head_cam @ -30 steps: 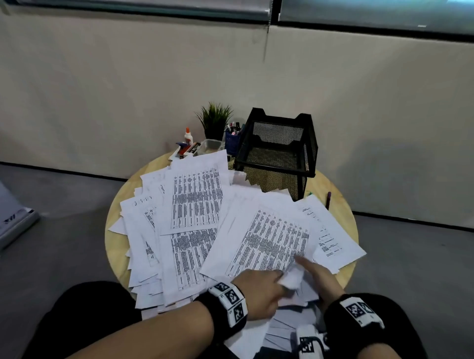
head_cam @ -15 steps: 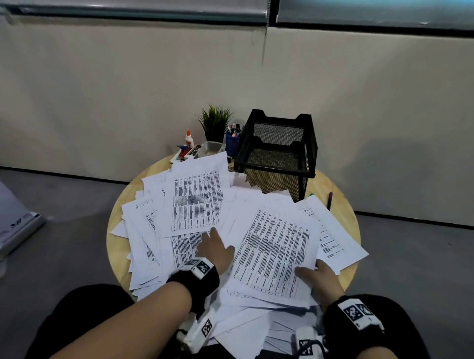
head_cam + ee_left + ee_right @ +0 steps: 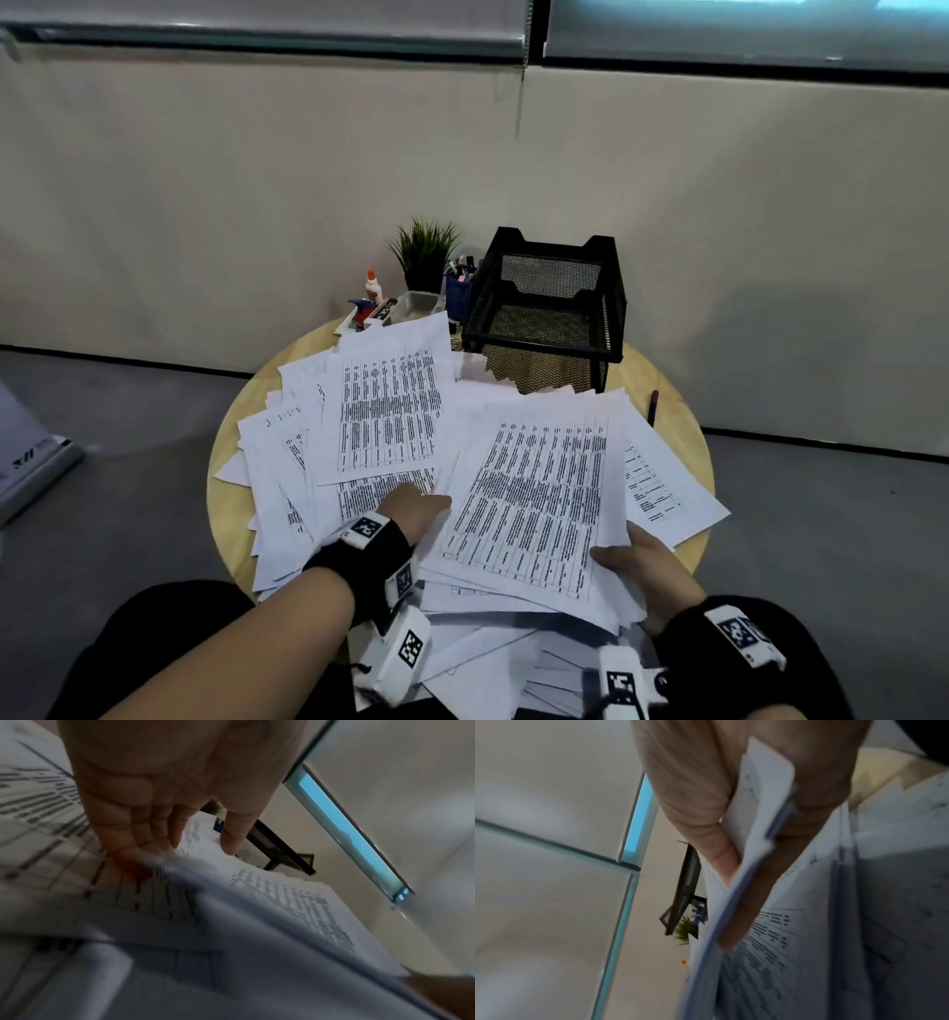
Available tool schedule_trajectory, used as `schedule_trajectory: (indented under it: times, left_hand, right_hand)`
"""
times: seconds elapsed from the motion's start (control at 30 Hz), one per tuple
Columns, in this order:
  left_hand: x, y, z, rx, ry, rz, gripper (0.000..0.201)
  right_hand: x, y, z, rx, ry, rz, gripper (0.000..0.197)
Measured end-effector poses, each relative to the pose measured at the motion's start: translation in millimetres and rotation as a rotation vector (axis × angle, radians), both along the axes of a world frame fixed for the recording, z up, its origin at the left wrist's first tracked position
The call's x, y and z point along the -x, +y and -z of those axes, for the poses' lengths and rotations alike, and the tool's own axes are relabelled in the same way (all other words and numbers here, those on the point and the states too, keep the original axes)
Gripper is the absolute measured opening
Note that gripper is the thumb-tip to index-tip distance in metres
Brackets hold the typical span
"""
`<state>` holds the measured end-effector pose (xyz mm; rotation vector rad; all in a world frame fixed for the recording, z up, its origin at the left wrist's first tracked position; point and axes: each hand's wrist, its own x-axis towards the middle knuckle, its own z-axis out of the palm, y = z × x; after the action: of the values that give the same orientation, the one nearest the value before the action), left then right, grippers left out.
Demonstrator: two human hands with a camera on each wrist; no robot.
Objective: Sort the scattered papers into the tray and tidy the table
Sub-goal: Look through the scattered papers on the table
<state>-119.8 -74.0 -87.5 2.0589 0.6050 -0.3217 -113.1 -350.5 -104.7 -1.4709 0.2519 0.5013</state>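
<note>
Printed white papers (image 3: 385,411) lie scattered over a round wooden table (image 3: 226,493). A black mesh tray (image 3: 549,318) stands at the table's back. My right hand (image 3: 642,565) pinches the near right corner of a sheaf of papers (image 3: 539,509), thumb on top and fingers below; the right wrist view shows the sheaf (image 3: 762,833) between thumb and fingers. My left hand (image 3: 416,506) reaches under the sheaf's left edge, its straight fingers (image 3: 144,833) lying on the sheets below.
At the table's back left stand a small potted plant (image 3: 423,254), a glue bottle (image 3: 372,288), a blue pen cup (image 3: 458,293) and a clear box (image 3: 415,306). A dark pen (image 3: 653,407) lies right of the tray. More sheets hang over the near edge.
My left hand left the crumpled sheet near the right hand and moved left and forward to the sheaf's left edge. The right hand now holds the sheaf's corner, slightly raised.
</note>
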Motion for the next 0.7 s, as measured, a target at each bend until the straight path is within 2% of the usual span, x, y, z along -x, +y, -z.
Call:
schedule_trajectory:
  times: [0.1,0.17,0.23,0.27,0.3,0.4,0.43,0.5,0.53,0.63,0.7]
  left_hand:
    - [7.1,5.6,-10.2,0.091,-0.039,-0.042,0.040]
    - [7.5,11.4,-18.9,0.329,-0.040,-0.056,0.026]
    - [5.9,19.3,-32.0,0.476,-0.031,-0.007,0.056]
    - [2.4,24.1,-35.0,0.481,-0.039,0.042,0.068]
    - [0.6,25.9,-41.1,0.473,-0.071,0.065,0.071]
    - [-7.5,27.6,-54.4,0.509,-0.180,0.090,0.046]
    - [-9.1,25.7,-60.9,0.530,-0.219,0.099,0.050]
    - [-14.4,22.3,-71.6,0.582,-0.306,0.107,0.069]
    - [-15.0,19.1,-78.8,0.590,-0.346,0.110,0.070]
    - [-20.6,14.6,-98.5,0.526,-0.468,0.085,0.061]
    - [-23.2,13.3,-111.4,0.525,-0.558,0.057,0.058]
  right_hand:
    - [4.4,-3.4,-10.9,-0.174,-0.020,-0.040,0.040]
    - [7.4,-2.7,-18.1,-0.287,-0.034,-0.094,0.051]
    - [8.0,-1.5,-23.2,-0.322,-0.045,-0.151,0.053]
    - [6.8,-0.8,-25.4,-0.311,-0.059,-0.165,0.054]
    - [5.4,0.1,-28.1,-0.281,-0.076,-0.175,0.056]
    - [-0.1,3.3,-41.5,-0.202,-0.155,-0.182,0.080]
    - [-2.6,4.8,-46.7,-0.219,-0.175,-0.176,0.084]
    - [-10.5,9.7,-58.0,-0.233,-0.234,-0.104,0.070]
    - [-15.5,13.7,-62.7,-0.217,-0.271,-0.064,0.066]
    - [-26.1,25.1,-80.5,-0.112,-0.406,0.017,0.067]
    - [-32.1,27.1,-93.0,-0.074,-0.485,0.071,0.044]
